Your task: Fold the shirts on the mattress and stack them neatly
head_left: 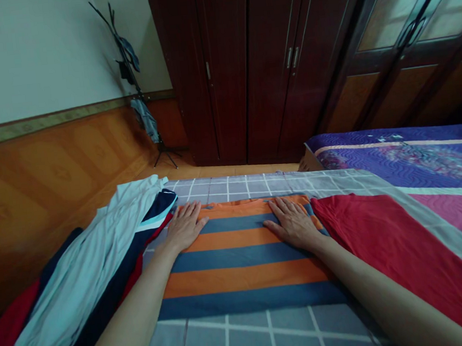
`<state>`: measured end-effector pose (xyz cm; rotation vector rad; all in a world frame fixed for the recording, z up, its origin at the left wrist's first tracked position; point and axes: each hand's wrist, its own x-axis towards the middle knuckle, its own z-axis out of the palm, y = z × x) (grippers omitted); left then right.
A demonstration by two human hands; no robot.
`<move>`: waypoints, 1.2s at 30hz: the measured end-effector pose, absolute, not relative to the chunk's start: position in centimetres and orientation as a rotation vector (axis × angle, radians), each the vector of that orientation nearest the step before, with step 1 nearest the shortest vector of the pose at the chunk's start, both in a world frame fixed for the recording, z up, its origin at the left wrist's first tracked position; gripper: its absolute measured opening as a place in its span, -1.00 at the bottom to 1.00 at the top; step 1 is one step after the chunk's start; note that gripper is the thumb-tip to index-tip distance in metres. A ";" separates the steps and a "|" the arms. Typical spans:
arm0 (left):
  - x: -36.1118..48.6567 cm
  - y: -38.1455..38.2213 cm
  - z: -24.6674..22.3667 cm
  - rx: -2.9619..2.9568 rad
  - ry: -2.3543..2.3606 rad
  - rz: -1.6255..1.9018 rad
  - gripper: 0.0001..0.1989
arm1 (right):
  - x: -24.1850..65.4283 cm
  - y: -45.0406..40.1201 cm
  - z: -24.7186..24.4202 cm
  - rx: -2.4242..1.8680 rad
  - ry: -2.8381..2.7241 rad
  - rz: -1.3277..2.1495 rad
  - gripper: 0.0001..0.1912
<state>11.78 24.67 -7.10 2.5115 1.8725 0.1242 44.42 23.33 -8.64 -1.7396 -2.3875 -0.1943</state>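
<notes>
A shirt with orange and blue-grey stripes (pixel 243 256) lies flat on a grey checked bed cover (pixel 248 336). My left hand (pixel 186 225) rests palm down on its far left corner, fingers stretched out. On the far right part of the shirt lies my right hand (pixel 292 222), also flat, with its fingers spread. Neither hand grips anything. To the left is a heap of white (pixel 88 270), navy and red clothes. A red garment (pixel 404 248) is spread on the right, touching the striped shirt's edge near the right hand.
Beyond the bed stands a dark red wardrobe (pixel 229 74). A coat stand (pixel 136 84) with a few items on it is at the back left. On the right is a purple and pink floral cover (pixel 398 155). A wooden-panelled wall (pixel 58 174) runs along the left.
</notes>
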 end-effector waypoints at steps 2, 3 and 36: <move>13.3 23.2 -6.7 2.598 1.761 0.174 -0.39 | 44.4 23.4 -8.7 -1.733 -2.400 -0.207 -0.27; 14.1 22.4 -6.5 2.657 1.652 0.188 -0.39 | 44.4 23.4 -8.7 -1.728 -2.405 -0.212 -0.27; 10.7 12.0 -7.6 2.648 1.581 0.258 -0.34 | 35.8 16.6 -5.9 -1.451 -2.465 -0.114 -0.40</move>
